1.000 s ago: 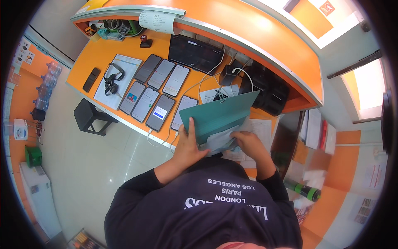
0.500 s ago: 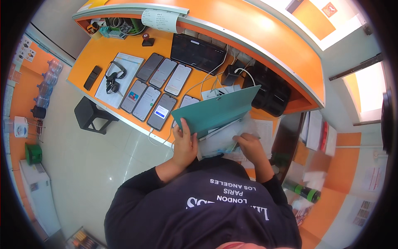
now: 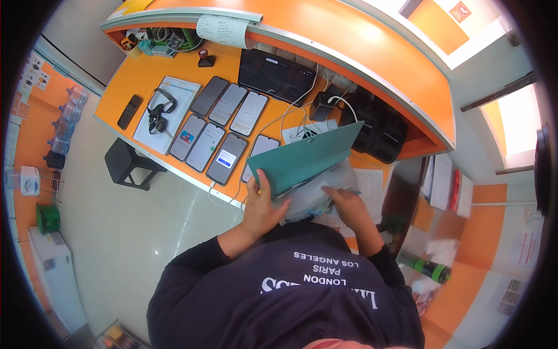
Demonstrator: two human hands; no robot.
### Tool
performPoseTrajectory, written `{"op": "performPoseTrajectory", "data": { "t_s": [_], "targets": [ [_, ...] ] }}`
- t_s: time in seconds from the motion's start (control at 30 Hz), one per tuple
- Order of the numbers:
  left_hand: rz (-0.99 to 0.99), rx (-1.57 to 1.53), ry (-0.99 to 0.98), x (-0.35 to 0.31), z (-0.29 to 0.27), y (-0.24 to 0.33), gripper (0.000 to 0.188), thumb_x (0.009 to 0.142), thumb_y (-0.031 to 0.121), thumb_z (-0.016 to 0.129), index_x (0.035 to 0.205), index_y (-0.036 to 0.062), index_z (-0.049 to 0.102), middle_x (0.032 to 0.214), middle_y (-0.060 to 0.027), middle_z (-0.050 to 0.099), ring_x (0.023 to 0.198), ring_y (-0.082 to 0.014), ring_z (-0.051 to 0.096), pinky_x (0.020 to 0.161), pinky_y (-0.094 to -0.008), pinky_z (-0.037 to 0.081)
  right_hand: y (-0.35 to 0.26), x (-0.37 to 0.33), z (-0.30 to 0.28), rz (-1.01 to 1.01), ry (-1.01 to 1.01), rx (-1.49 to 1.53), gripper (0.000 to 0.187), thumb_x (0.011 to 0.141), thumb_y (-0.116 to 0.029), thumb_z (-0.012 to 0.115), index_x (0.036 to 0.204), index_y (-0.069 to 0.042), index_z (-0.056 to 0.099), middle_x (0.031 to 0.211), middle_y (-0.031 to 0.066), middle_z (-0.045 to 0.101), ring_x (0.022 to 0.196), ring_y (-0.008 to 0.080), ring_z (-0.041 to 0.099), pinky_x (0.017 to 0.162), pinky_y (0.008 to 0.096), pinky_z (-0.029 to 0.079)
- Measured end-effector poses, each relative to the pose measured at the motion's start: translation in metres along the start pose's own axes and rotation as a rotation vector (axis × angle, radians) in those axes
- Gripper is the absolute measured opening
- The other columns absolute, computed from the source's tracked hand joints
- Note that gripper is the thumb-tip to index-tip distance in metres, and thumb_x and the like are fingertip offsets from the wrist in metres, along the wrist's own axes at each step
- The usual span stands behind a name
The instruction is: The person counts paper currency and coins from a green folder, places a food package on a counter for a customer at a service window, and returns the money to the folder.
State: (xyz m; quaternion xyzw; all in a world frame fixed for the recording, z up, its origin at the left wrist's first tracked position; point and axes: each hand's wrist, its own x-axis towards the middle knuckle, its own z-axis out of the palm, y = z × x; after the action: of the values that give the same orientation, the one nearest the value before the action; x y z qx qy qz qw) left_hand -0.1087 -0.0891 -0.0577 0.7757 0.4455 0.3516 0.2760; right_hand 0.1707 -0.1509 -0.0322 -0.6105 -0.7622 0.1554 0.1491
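Observation:
A green folder stands tilted over the near right part of the orange desk, its cover lifted. Below the cover lies a translucent plastic sleeve with papers inside. My left hand grips the folder at its lower left corner, fingers behind the cover and thumb stretched toward the sleeve. My right hand has its fingers curled at the right side of the sleeve, where a small bluish piece shows beneath them; its fingertips are partly hidden. Several smartphones lie face up in rows left of the folder, one partly covered by it.
A dark tablet leans at the back of the desk, near white cables and a black charger block. At left are papers with a black strap, and a dark phone. A black stool stands on the floor beside the desk.
The folder cover has tilted and shifted slightly right, uncovering more of the phone beside it. My right hand has moved slightly left and down over the sleeve, and my left thumb has spread outward.

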Motion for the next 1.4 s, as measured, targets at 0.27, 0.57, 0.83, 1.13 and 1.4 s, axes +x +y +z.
{"op": "performPoseTrajectory", "data": {
  "t_s": [0.27, 0.57, 0.83, 1.13, 1.4],
  "targets": [
    [0.080, 0.065, -0.007, 0.000, 0.000, 0.003, 0.129, 0.072, 0.016, 0.090, 0.158, -0.0070, -0.004, 0.141, -0.0307, 0.025, 0.107, -0.0483, 0.058, 0.086, -0.0446, 0.058, -0.017, 0.012, -0.002, 0.211, -0.221, -0.074, 0.074, 0.085, 0.002, 0.059, 0.150, -0.031, 0.049, 0.087, 0.0147, 0.065, 0.080, 0.0330, 0.069, 0.072, 0.0433, 0.056],
    [0.116, 0.078, -0.021, 0.000, -0.002, 0.002, 0.132, 0.069, 0.017, 0.091, 0.157, -0.0084, -0.004, 0.140, -0.0324, 0.026, 0.116, -0.0514, 0.052, 0.089, -0.0472, 0.056, -0.010, 0.011, 0.004, 0.205, -0.197, -0.079, 0.039, 0.089, -0.008, 0.059, 0.124, -0.022, 0.069, 0.092, 0.0153, 0.068, 0.088, 0.0344, 0.070, 0.074, 0.0428, 0.055],
    [0.081, 0.080, -0.085, -0.002, -0.004, 0.003, 0.136, 0.067, 0.019, 0.092, 0.156, -0.0079, -0.006, 0.139, -0.0345, 0.025, 0.121, -0.0523, 0.046, 0.092, -0.0483, 0.054, -0.008, 0.012, 0.004, 0.193, -0.198, -0.052, 0.039, 0.087, -0.007, 0.061, 0.123, -0.021, 0.069, 0.091, 0.0156, 0.069, 0.089, 0.0338, 0.070, 0.074, 0.0430, 0.056],
    [0.060, 0.039, -0.098, -0.001, -0.003, 0.002, 0.137, 0.067, 0.019, 0.092, 0.156, -0.0082, -0.007, 0.139, -0.0336, 0.025, 0.126, -0.0515, 0.041, 0.097, -0.0486, 0.051, -0.007, 0.014, 0.002, 0.189, -0.199, -0.042, 0.042, 0.084, -0.004, 0.063, 0.123, -0.019, 0.069, 0.089, 0.0158, 0.069, 0.089, 0.0342, 0.070, 0.075, 0.0432, 0.056],
    [0.015, 0.042, -0.115, 0.000, -0.003, 0.002, 0.138, 0.068, 0.019, 0.092, 0.156, -0.0074, -0.011, 0.137, -0.0351, 0.024, 0.123, -0.0516, 0.041, 0.101, -0.0486, 0.048, -0.009, 0.018, -0.005, 0.157, -0.167, -0.033, 0.041, 0.084, -0.004, 0.063, 0.122, -0.017, 0.069, 0.088, 0.0158, 0.069, 0.089, 0.0348, 0.068, 0.076, 0.0436, 0.055]
  ]
}}
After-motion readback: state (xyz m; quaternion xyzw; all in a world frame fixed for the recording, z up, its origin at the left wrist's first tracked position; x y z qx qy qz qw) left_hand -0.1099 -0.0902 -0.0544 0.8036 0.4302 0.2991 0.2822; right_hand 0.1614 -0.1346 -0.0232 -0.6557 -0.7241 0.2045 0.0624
